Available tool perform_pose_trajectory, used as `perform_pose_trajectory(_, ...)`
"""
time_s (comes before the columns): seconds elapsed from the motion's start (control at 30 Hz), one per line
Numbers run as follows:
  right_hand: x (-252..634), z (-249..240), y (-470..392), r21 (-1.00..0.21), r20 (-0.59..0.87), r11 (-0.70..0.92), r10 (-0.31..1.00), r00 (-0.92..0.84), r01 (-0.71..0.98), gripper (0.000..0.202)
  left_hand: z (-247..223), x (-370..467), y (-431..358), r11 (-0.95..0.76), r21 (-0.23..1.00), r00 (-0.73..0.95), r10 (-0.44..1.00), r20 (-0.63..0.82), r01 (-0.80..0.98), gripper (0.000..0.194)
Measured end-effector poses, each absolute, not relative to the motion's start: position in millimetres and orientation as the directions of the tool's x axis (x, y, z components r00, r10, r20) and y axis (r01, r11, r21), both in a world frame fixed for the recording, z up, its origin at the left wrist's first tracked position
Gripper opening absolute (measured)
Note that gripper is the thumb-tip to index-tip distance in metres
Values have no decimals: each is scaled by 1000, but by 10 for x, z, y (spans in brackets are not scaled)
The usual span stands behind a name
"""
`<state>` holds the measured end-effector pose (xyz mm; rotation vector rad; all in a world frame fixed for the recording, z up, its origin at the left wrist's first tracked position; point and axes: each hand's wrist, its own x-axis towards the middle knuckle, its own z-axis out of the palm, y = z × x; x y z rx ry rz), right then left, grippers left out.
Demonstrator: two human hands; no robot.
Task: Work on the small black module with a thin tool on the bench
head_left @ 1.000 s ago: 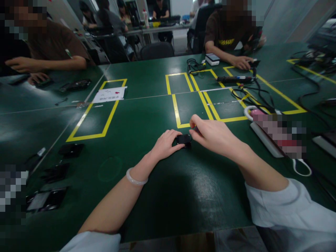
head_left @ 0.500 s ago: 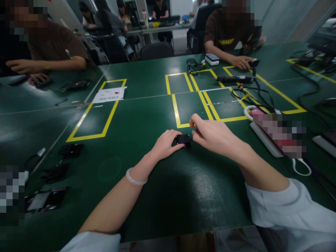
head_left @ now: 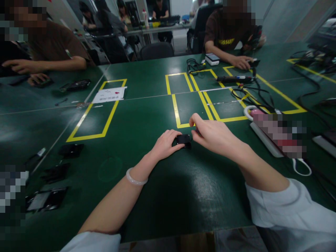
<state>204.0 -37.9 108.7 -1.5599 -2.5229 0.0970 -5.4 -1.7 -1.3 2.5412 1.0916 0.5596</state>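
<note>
A small black device [head_left: 183, 139] rests on the green table [head_left: 157, 196] near the middle of the view. My left hand [head_left: 166, 144] grips its left side, fingers behind and thumb in front. Just right of the device is my right hand [head_left: 214, 134], its fingers curled and closed close to the device's right end. Whatever the right fingertips may hold is too small or hidden to make out. A pale bracelet [head_left: 136, 177] circles my left wrist.
Black parts [head_left: 70, 149] and a shiny black piece [head_left: 47, 199] lie at left. Yellow tape outlines and a paper label [head_left: 109, 94] mark the table. On the right are cables [head_left: 262, 94] and a pink item [head_left: 278, 133]. Co-workers sit across.
My hands and the black device are almost unmoved. The hand of the person at upper left has shifted slightly to the left.
</note>
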Motion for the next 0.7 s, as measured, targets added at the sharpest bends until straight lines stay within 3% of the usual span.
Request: perform_pose_trajectory(0.7, 2012, 1133, -387, -117, 55, 422, 906, -419, 899, 26, -2, -58, -20, -656, 427, 635, 742, 214, 623, 38)
